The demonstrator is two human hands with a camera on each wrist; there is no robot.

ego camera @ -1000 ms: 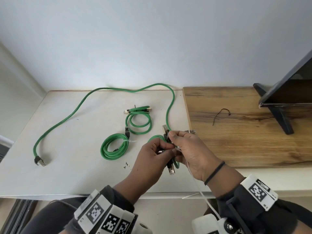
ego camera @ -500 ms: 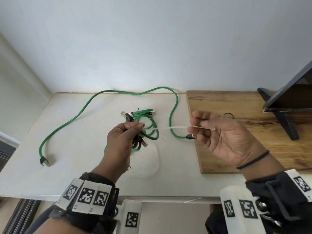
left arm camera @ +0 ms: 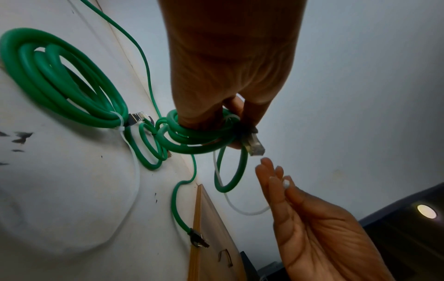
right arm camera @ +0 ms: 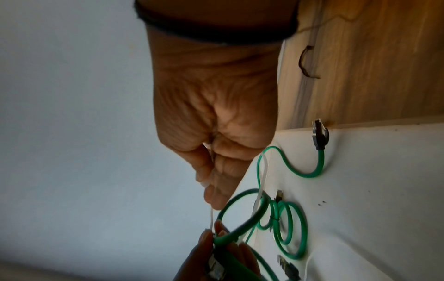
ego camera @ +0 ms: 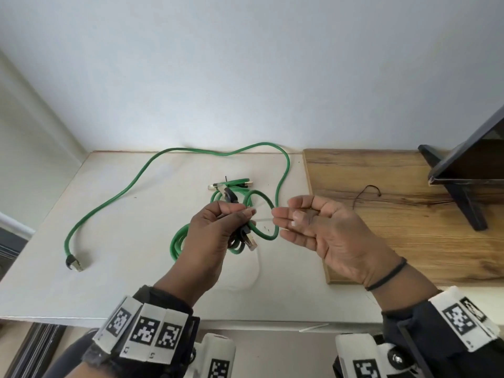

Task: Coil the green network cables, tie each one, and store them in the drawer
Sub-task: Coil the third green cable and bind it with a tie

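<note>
My left hand (ego camera: 240,214) grips a small coiled green cable (ego camera: 261,203) in the air above the white table (ego camera: 122,282), one clear plug (left arm camera: 254,146) sticking out past the fingers. A white zip tie (ego camera: 263,220) runs from that coil to my right hand (ego camera: 289,216), which pinches its tail between thumb and fingertips (right arm camera: 211,197). In the left wrist view the tie's slack (left arm camera: 230,203) hangs in a loop. Two tied coils lie on the table: a bigger one (left arm camera: 60,85) and a small one (ego camera: 234,182). No drawer is in view.
A long uncoiled green cable (ego camera: 131,184) snakes across the table, its plug (ego camera: 73,264) near the left edge. A wooden board (ego camera: 409,241) lies to the right with a thin black tie (ego camera: 365,195) and a black stand (ego camera: 463,203). A spare white tie (ego camera: 313,327) sits at the front edge.
The hands rose from the table with the coil and drew apart, stretching the tie. In the last half second the gap between them narrowed again.
</note>
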